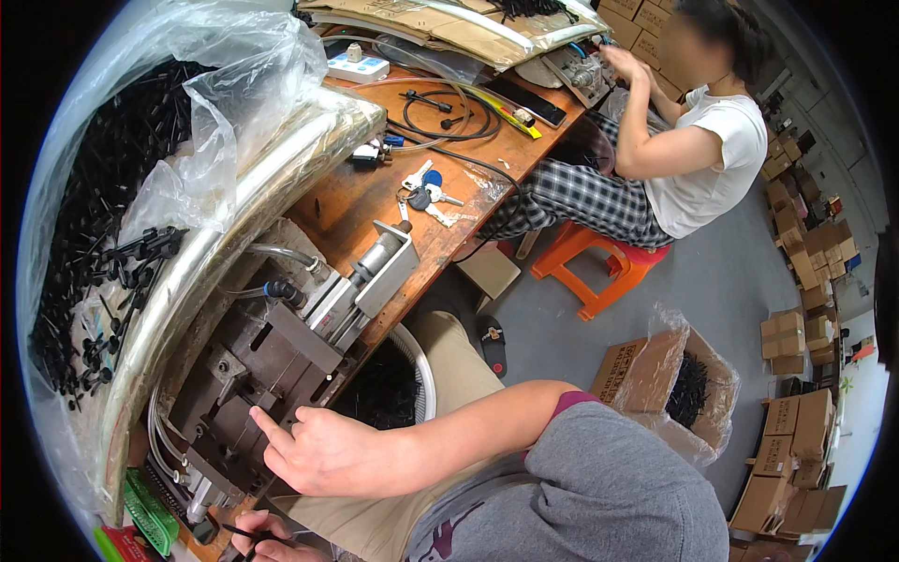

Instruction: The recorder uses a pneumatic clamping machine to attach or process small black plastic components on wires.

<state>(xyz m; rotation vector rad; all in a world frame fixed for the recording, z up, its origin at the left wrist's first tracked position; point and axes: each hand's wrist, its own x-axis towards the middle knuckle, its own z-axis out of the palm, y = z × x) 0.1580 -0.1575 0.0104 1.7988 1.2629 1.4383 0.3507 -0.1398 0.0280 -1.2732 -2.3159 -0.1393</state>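
Observation:
My right hand point(323, 456) reaches over a dark metal clamping fixture point(272, 365) on the bench. Its index finger is stretched out with the tip at the fixture's middle, the thumb stands apart, and the other fingers curl under; no held thing shows. A small black pin-like part point(234, 389) sits near that fingertip. Low in the view, my left hand point(272, 545) is closed on a slim black plastic part point(245, 534), beside the bench edge. The fixture carries an air cylinder point(379, 258) at its far end and clear hoses.
A plastic-lined tray point(253, 187) heaped with black parts point(122, 150) flanks the fixture. Keys point(426, 194), cables and a phone point(526, 101) lie on the wooden bench point(328, 211). Below stand a basket point(424, 375) and a lined carton point(637, 365). A co-worker point(698, 140) sits beyond.

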